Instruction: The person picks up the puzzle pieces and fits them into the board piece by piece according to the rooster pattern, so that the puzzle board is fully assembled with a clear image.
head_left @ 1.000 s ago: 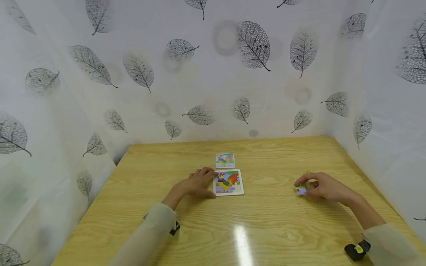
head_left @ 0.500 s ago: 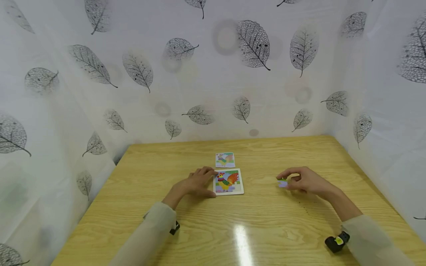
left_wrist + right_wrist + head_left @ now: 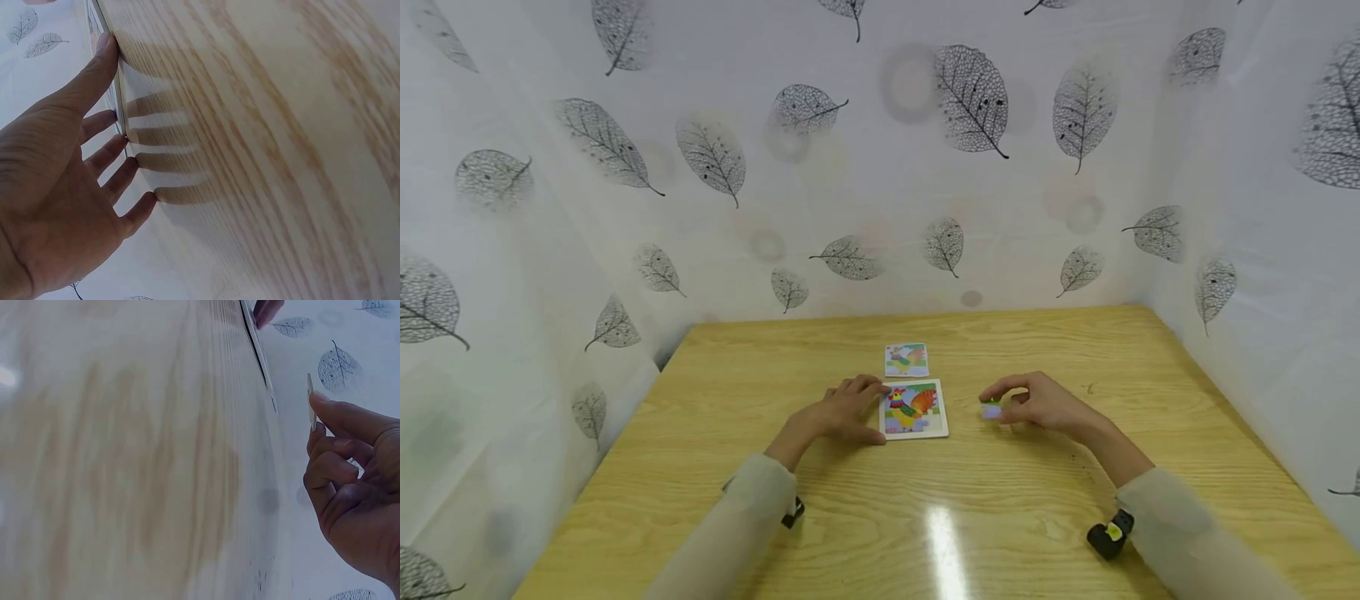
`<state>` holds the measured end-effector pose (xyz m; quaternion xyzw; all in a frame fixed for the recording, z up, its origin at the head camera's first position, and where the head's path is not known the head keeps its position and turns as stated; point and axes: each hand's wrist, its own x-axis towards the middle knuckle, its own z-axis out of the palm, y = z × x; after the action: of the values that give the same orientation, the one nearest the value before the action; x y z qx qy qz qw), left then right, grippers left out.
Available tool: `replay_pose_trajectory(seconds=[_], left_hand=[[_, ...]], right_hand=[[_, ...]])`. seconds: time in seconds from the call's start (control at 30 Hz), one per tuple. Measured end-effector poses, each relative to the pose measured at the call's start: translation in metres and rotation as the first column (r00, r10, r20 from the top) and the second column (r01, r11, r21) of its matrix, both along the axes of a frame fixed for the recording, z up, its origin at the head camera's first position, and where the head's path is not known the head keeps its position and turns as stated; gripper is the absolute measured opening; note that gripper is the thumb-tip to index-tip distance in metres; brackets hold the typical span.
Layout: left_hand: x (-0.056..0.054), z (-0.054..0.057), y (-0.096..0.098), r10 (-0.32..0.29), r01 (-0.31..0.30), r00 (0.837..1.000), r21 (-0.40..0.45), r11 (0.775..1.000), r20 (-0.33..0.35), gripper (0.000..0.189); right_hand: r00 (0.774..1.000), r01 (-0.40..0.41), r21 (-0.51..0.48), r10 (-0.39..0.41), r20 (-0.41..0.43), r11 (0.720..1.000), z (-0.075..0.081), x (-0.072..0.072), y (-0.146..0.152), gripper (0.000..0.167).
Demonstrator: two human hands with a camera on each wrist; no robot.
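A rooster jigsaw puzzle in a white-rimmed tray (image 3: 944,409) lies flat at mid-table, with a bare pale patch at its lower right. My left hand (image 3: 846,410) rests along the tray's left edge, index finger at the upper corner and thumb at the lower one. The left wrist view shows that hand's fingers (image 3: 115,150) spread and fairly straight. To the right of the tray, my right hand (image 3: 1043,407) pinches a lilac and green puzzle piece (image 3: 990,411) between thumb and finger. Seen edge-on in the right wrist view, the piece (image 3: 311,403) is held above the table.
A square rooster picture card (image 3: 906,360) lies just behind the tray. Small dark specks (image 3: 1084,468) dot the wooden table (image 3: 1015,517) at the right. White leaf-patterned sheeting (image 3: 880,167) encloses the table at the back and sides.
My right hand has carried the puzzle piece leftward from the right side of the table to near the tray. The left hand and the tray have stayed in place.
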<state>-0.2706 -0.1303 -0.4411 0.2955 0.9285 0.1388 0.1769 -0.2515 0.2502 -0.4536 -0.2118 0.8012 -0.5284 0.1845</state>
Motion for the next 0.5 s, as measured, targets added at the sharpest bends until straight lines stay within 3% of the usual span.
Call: replay_pose_trajectory(seconds=[0.27, 0.5], left_hand=[[0.001, -0.001, -0.001, -0.009, 0.009, 1.000, 0.028, 1.000, -0.003, 0.080], [0.000, -0.004, -0.001, -0.014, 0.014, 1.000, 0.032, 0.999, -0.008, 0.080]], right_hand=[[1.000, -0.014, 0.003, 0.014, -0.004, 1.000, -0.005, -0.009, -0.033, 0.032], [0.995, -0.040, 0.065, 0.046, -0.088, 0.997, -0.006, -0.012, -0.063, 0.025]])
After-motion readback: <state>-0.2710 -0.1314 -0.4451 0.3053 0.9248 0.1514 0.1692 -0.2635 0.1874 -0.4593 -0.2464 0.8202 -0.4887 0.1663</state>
